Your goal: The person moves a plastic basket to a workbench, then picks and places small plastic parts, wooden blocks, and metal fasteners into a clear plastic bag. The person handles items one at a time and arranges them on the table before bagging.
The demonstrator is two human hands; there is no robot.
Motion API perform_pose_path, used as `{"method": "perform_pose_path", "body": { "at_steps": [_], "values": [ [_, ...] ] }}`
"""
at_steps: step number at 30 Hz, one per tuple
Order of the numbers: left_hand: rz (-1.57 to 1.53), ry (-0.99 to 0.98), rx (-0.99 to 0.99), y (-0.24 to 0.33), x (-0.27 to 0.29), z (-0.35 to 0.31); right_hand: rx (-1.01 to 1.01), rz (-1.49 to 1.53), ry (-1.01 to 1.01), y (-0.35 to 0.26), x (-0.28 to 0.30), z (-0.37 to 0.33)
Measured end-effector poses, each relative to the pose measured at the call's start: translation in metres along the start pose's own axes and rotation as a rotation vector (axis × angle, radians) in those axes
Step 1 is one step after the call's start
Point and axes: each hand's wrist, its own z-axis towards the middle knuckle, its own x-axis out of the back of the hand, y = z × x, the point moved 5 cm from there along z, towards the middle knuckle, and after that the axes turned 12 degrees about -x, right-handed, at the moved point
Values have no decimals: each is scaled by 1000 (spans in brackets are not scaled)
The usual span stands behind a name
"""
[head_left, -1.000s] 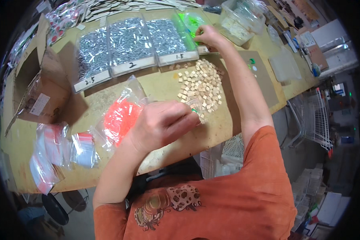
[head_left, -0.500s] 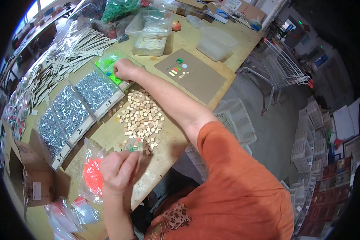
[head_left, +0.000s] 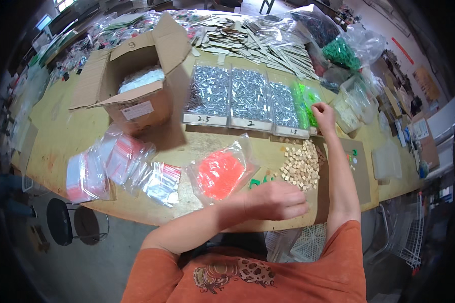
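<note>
Bright green pieces [head_left: 310,96] fill the narrow clear tray at the right end of a row, directly by the right hand [head_left: 323,116]. That hand reaches in with fingers curled and drawn together; whether a piece is pinched between them, I cannot tell. The left hand [head_left: 275,200] is above the near edge of the table [head_left: 55,146], its fingers folded in, and I cannot tell whether they grip anything. Just beyond it show a couple of darker green shapes [head_left: 255,183].

To the right of these lies a loose heap of small wooden cubes [head_left: 302,166], and to the left a clear bag of orange-red material [head_left: 220,174]. Behind them, three clear trays of silvery metal pieces [head_left: 250,93] stand side by side, next to the green one. Farther left are clear bags with red edges [head_left: 162,184] and an open cardboard box [head_left: 141,116] with whitish contents. At the right, a brown board [head_left: 361,177] bears a few small items, near a translucent container [head_left: 387,164]. Pale flat strips [head_left: 247,43] lie piled behind the trays.
</note>
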Motion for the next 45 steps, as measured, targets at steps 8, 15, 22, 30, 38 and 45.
{"method": "perform_pose_path", "body": {
  "at_steps": [8, 15, 22, 30, 38, 45],
  "values": [
    [-41, 24, -42, 10, 4, 6, 454, 554, -379, -310, -30, -84],
    [-401, -306, 167, -2, -15, -29, 924, -250, -781, -482, -198, -130],
    [-186, -122, 65, 4, 4, 14, 774, -507, -961, -453, -333, -96],
    [-289, -191, 91, 20, -1, 16, 669, -559, -952, -460, -427, -66],
    [-186, -187, 170, -12, 29, -18, 838, -360, -799, -523, -437, -117],
    [-175, -86, 59, 9, 3, 12, 738, -444, -753, -468, -434, -52]
  ]
}}
